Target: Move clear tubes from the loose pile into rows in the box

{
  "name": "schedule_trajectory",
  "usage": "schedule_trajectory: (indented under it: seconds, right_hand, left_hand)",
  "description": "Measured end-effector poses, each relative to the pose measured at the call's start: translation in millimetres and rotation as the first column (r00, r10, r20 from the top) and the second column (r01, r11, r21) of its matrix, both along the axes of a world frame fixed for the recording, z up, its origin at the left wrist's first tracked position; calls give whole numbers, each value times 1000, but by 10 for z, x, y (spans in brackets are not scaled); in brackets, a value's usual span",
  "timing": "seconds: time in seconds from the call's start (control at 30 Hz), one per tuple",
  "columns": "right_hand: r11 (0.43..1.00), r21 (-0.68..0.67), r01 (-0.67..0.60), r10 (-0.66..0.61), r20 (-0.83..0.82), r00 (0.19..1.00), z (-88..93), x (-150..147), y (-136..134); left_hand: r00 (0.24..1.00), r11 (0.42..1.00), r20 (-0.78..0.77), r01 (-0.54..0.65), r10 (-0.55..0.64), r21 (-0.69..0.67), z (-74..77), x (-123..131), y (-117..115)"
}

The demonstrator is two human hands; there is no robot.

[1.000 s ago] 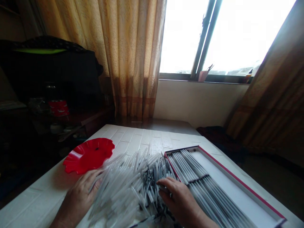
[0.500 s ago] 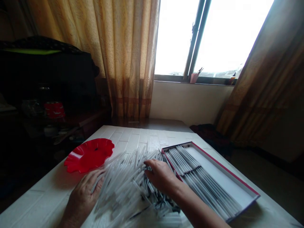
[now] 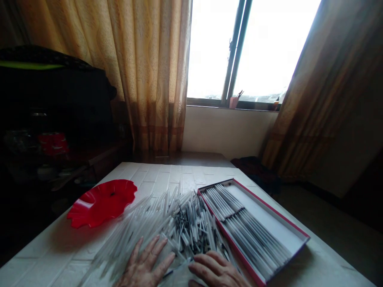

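Observation:
Loose clear tubes (image 3: 134, 223) lie in a wide heap on the white table, with thin grey-black pieces (image 3: 191, 219) at the heap's right side. My left hand (image 3: 148, 261) rests palm down on the near part of the heap, its fingers spread. Beside it, my right hand (image 3: 214, 269) lies on the near right edge of the heap, fingers slightly bent and apart, with nothing seen in it. To the right, a red-edged box (image 3: 271, 217) holds two rows of grey-white sticks (image 3: 257, 235) along its left part; its white floor shows on the right.
A red wavy-rimmed plate (image 3: 104, 203) sits at the left of the white table (image 3: 36, 255). Behind are a dark cabinet, curtains (image 3: 149, 79) and a window with a pink cup (image 3: 233, 102) on its sill.
Both hands have moved toward the near edge of the heap, the left one rightward onto the tubes. My right hand has left the grey-black pieces. The view has shifted slightly.

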State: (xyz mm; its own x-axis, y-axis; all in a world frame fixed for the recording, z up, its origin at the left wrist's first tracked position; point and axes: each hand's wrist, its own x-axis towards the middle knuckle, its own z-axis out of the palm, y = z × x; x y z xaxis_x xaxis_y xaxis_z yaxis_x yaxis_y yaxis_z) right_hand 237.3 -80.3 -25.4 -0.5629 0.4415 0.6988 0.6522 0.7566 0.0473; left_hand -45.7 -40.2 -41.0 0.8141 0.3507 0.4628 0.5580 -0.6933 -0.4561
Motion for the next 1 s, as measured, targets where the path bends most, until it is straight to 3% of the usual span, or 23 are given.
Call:
schedule_trajectory:
  seconds: [0.13,0.27,0.4,0.5,0.57,0.8,0.93,1.0]
  right_hand:
    - [984,179,-19,9,55,998,60,59,158]
    - [986,167,-9,2,44,999,28,62,220]
    - [995,99,-4,-4,72,997,-37,70,192]
    - [998,68,13,-16,44,999,-61,121,166]
    - [998,57,14,-17,46,999,-77,184,155]
    - [996,86,15,-15,2,1000,-54,411,116]
    - [997,76,1,3,-47,999,-49,464,97]
    - [996,72,55,-47,-108,993,-102,474,93]
  left_hand:
    - [997,995,25,67,-69,76,-193,41,108]
    - [983,991,135,118,-126,59,-282,43,163]
    - [985,981,172,14,20,-194,-3,152,178]
    - [992,909,62,-74,109,-410,277,382,182]
    - [993,893,42,-79,109,-444,389,578,184]
    - [990,863,48,-90,132,-497,474,1115,168]
    - [982,851,98,-89,162,-518,555,1157,163]
    - [977,849,122,-86,174,-521,575,1132,182]
